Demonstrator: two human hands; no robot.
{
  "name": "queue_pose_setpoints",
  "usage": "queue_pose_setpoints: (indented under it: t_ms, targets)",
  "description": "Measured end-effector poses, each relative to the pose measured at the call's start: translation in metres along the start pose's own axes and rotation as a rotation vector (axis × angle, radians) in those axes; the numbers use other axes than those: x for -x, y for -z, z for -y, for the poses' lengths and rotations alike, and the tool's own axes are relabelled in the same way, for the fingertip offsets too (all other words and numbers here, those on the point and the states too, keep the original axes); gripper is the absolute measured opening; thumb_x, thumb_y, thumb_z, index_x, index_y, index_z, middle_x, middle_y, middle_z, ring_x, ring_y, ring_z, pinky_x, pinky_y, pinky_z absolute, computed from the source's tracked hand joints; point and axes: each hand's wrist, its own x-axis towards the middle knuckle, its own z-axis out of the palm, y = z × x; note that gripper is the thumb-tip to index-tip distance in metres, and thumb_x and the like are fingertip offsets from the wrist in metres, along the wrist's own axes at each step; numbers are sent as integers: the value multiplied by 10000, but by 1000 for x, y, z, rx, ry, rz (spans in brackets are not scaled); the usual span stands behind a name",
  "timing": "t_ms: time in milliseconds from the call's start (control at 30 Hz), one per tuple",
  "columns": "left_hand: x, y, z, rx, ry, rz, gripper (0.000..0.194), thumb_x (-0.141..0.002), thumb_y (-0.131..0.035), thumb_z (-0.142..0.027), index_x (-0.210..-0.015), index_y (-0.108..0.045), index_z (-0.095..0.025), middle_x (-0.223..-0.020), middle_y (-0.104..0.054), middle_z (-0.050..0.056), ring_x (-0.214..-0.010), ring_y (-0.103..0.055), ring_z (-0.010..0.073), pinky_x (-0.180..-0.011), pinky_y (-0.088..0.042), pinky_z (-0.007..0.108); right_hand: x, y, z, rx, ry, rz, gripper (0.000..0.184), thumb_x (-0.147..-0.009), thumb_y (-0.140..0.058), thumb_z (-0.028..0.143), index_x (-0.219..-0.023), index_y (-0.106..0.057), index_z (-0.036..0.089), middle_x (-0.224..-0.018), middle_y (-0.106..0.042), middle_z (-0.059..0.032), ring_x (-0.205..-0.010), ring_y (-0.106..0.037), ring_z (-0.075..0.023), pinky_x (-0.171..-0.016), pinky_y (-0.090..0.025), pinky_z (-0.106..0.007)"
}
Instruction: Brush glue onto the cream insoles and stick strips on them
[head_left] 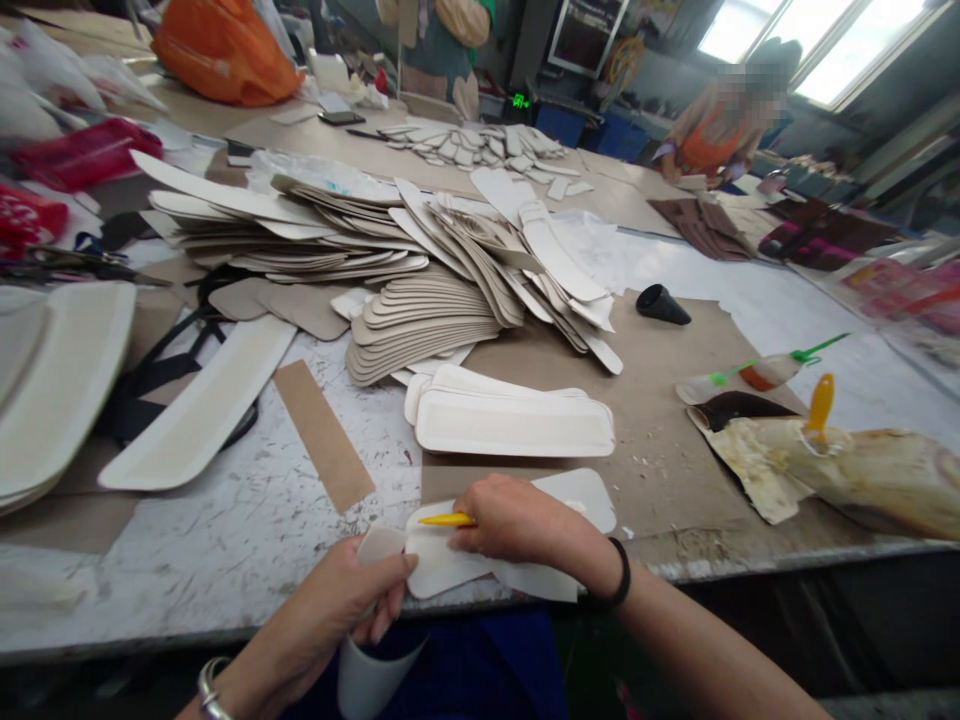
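Near the table's front edge, my right hand (514,520) is closed around a thin yellow tool (446,520), perhaps a glue spreader; its far end is partly hidden by my fingers. Beneath it lies a white rounded panel (439,572) on the table. My left hand (352,590) pinches an off-white strip (379,680) between thumb and fingers. That strip curves down past the table edge, and its upper end touches or overlaps the panel's left end; I cannot tell which. Just beyond my hands sits a small stack of white padded panels (514,420).
Large piles of curved panels (427,320) fill the middle. A brown strip (326,435) lies at left. To the right are a glue-crusted container (862,470) with a yellow handle, a squeeze bottle (769,372) and a black cone (663,305). Another person (709,135) works at the back right.
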Motion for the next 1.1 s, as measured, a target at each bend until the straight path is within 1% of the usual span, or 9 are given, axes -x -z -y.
queue_pose_setpoints:
  t_ms: [167, 300, 467, 667, 733, 833, 967, 1033, 1100]
  targets:
    - [1, -5, -5, -3, -3, -46, 512, -611, -556, -635, -394, -458, -182, -340, -372, -28, -357, -316, 78, -416, -208, 221, 1, 0, 2, 10, -4, 7, 273, -804, -569, 313, -934, -729, 133, -876, -723, -156, -816, -669, -282, -582, -412, -287]
    - [-4, -7, 0, -9, 27, -103, 504, -583, -574, -648, -419, -462, -185, -340, -392, -25, -337, -324, 75, -393, -184, 215, 3, 1, 2, 15, -1, 8, 272, -806, -565, 294, -942, -726, 122, -886, -722, -159, -834, -669, -281, -590, -416, -287]
    - [-10, -10, 8, -9, 32, -159, 489, -593, -564, -640, -423, -440, -198, -310, -362, -47, -303, -291, 66, -365, -167, 212, 4, 3, 5, 20, -11, 14, 263, -799, -577, 276, -963, -725, 133, -916, -723, -153, -854, -668, -281, -586, -412, -285]
    - [-4, -16, 1, -35, 25, -226, 477, -558, -575, -627, -399, -401, -212, -297, -341, -57, -297, -296, 74, -370, -164, 220, 11, 1, 8, 23, -35, -12, 270, -789, -604, 301, -976, -718, 143, -935, -720, -150, -863, -662, -287, -588, -403, -286]
    - [1, -17, -2, -45, 12, -237, 500, -569, -577, -638, -395, -382, -212, -304, -329, -66, -308, -283, 65, -389, -169, 215, 24, -3, -2, 27, -62, -22, 245, -789, -606, 301, -945, -719, 150, -908, -722, -141, -846, -659, -279, -596, -401, -282]
    - [4, -15, -1, -49, -13, -272, 529, -557, -594, -656, -388, -358, -214, -299, -319, -69, -319, -275, 64, -419, -195, 214, 58, -16, -33, -61, -164, -78, 205, -802, -582, 310, -877, -701, 160, -867, -712, -112, -802, -642, -242, -613, -393, -265]
    - [2, -13, 3, -60, -17, -272, 551, -526, -612, -670, -361, -340, -221, -281, -307, -63, -303, -277, 74, -431, -220, 225, 100, -40, -75, -319, -341, -261, 178, -847, -504, 277, -809, -628, 155, -840, -670, -67, -749, -601, -178, -643, -386, -239]
    - [0, -13, 4, -81, -2, -276, 556, -524, -605, -676, -350, -334, -223, -277, -297, -62, -303, -279, 76, -437, -231, 227, 108, -50, -86, -377, -410, -343, 193, -870, -461, 266, -801, -604, 156, -822, -656, -59, -752, -594, -175, -648, -383, -239]
    - [-1, -15, 3, -96, 12, -289, 539, -515, -596, -678, -366, -342, -227, -278, -303, -63, -302, -275, 76, -437, -228, 228, 106, -57, -88, -379, -489, -381, 200, -878, -452, 280, -811, -602, 166, -820, -657, -53, -768, -600, -183, -653, -381, -244]
